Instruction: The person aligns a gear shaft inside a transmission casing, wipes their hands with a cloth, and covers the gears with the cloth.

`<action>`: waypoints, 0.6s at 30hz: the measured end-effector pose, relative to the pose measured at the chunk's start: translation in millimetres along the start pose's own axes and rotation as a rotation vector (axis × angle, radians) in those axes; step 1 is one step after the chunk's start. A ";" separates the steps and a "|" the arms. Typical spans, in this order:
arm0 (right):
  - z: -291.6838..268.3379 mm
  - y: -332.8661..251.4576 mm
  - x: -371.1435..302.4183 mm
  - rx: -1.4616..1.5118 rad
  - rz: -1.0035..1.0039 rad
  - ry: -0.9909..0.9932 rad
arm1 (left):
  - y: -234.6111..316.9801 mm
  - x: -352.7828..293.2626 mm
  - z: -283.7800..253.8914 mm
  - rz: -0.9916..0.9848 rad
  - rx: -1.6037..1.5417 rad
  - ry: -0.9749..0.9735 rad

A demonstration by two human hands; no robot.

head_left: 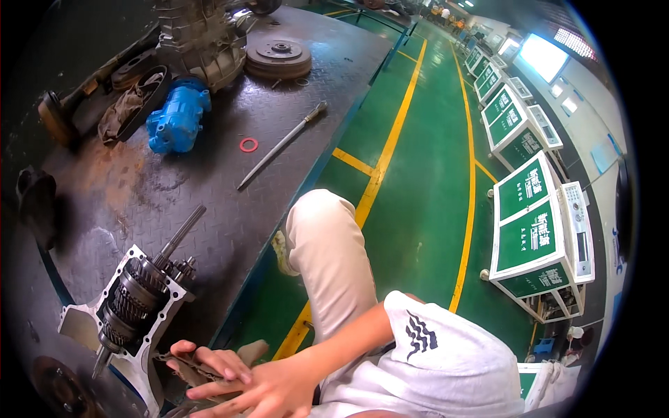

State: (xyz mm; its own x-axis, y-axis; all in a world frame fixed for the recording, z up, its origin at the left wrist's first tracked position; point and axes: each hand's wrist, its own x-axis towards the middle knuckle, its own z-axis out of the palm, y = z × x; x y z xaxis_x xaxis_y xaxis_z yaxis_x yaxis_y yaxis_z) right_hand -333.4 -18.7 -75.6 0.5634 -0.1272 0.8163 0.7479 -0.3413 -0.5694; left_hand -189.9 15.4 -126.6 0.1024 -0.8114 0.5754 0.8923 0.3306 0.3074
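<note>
At the bottom, my right hand (275,390) reaches in from the white sleeve, its fingers stretched out and spread toward the left. It overlaps my left hand (219,362), whose bent fingers lie around a dirty grey-brown cloth (188,373). The left palm and forearm are hidden. Just left of my hands, on the dark metal bench (230,209), lies an open silver gearbox housing (164,317). A set of gears on a shaft (129,299) sits inside it, the splined end sticking out toward the upper right.
Farther up the bench are a blue cast unit (178,118), a red ring (248,144), a metal rod (282,146), a round drum (279,59) and a large metal casing (198,42). A bent knee (324,223) stands beside the bench edge. Green-and-white cabinets (529,223) line the right.
</note>
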 end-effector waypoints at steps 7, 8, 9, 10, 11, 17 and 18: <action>-0.5 -19.0 -42.2 -0.391 0.121 -0.145 | 87.7 -3.8 -22.3 0.068 0.288 -0.038; -11.2 -15.4 -31.0 -0.455 0.119 -0.046 | 83.2 5.0 -15.2 0.041 0.324 -0.054; -15.9 -9.4 -14.9 -0.472 0.138 0.057 | 70.8 13.6 -2.8 0.017 0.318 -0.053; -19.2 -6.7 1.8 -0.454 0.224 -0.042 | 54.6 21.8 9.9 -0.010 0.304 -0.058; -20.1 -3.0 12.6 -0.444 0.315 -0.138 | 41.7 26.8 13.2 0.048 0.229 -0.064; -36.9 2.9 45.6 -0.478 0.153 -0.126 | 1.0 33.1 32.4 0.269 0.231 0.102; -45.0 -3.8 50.8 -0.478 0.142 -0.117 | -4.0 31.8 36.0 0.287 0.242 0.144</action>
State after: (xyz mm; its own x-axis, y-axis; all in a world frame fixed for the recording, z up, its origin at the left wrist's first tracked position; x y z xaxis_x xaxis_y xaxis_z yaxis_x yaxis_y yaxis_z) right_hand -323.5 -65.8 -27.6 0.7036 -0.1073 0.7025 0.4327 -0.7195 -0.5432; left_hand -206.1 5.6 -82.2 0.4084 -0.7233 0.5568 0.6907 0.6436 0.3296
